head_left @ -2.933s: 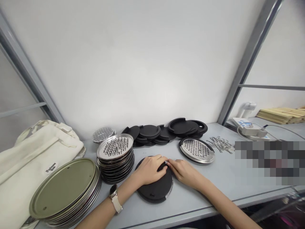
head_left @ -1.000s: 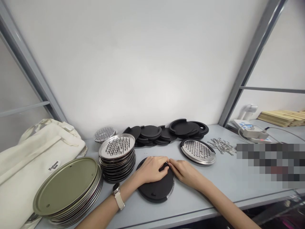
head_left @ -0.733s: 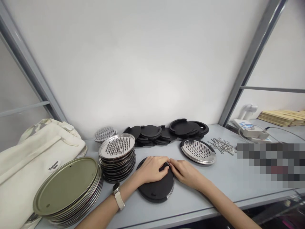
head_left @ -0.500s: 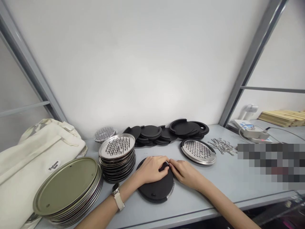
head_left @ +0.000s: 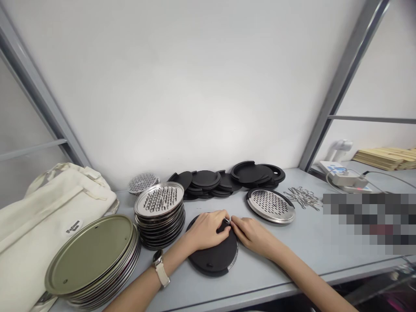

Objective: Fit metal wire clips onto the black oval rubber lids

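Observation:
A black round plastic grater cover (head_left: 217,260) lies on the table in front of me, with a thin metal rim showing along its right edge. My left hand (head_left: 209,229) lies across it, fingers curled over its upper right edge. At that same edge, my right hand (head_left: 251,234) pinches with thumb and forefinger, its fingertips almost touching the left ones. A small shiny wire clip (head_left: 228,222) glints between the fingertips, mostly hidden. Close by on the right is a round grater (head_left: 273,206) in a black holder, and beyond it a pile of small metal wire clips (head_left: 303,198).
A stack of round grater plates (head_left: 159,212) stands left of my hands, beside olive-green oval metal plates (head_left: 94,249) and a cream bag (head_left: 42,216). Black plastic covers (head_left: 204,180) lie along the wall. At right are a white device with cables (head_left: 341,173) and wooden boards (head_left: 380,159).
Both hands keep almost the same position at the cover's edge. The left fingers have shifted slightly. Nothing else has visibly moved.

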A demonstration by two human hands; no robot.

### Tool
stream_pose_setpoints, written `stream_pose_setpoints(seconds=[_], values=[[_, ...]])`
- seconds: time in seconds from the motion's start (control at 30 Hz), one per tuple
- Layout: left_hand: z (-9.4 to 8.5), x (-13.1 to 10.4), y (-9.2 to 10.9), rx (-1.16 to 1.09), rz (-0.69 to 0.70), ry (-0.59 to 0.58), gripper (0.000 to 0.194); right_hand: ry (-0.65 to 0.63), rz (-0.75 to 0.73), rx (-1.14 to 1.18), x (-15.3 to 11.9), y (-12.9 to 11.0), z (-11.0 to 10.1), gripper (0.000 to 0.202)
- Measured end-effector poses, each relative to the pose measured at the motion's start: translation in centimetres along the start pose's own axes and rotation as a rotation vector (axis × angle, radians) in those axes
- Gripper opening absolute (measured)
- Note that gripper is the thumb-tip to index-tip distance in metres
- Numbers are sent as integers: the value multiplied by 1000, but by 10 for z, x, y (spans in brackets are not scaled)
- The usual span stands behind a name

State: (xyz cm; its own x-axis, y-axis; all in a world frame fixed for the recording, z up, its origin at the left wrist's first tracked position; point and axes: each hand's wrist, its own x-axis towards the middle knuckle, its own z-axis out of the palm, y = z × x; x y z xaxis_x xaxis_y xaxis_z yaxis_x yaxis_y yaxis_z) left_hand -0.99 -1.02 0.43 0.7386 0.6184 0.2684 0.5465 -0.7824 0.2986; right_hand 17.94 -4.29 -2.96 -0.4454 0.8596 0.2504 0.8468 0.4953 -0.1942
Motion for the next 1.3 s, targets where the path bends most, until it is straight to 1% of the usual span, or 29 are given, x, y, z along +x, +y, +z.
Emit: stream_pose_setpoints(seconds=[0.2,0.43,0.7,1.3], values=[[0,0,0,2,14,-13,14,-4,19,28,0,0,-1,25],[-1,-1,0,-12,60,3,13,13,13,62,0,0,0,24],[-1,0,1,8,61,-2,8,4,20,47,0,-2,-3,24],[0,0,-1,4,84,14,8,-8,21,47,0,-2,-2,26]])
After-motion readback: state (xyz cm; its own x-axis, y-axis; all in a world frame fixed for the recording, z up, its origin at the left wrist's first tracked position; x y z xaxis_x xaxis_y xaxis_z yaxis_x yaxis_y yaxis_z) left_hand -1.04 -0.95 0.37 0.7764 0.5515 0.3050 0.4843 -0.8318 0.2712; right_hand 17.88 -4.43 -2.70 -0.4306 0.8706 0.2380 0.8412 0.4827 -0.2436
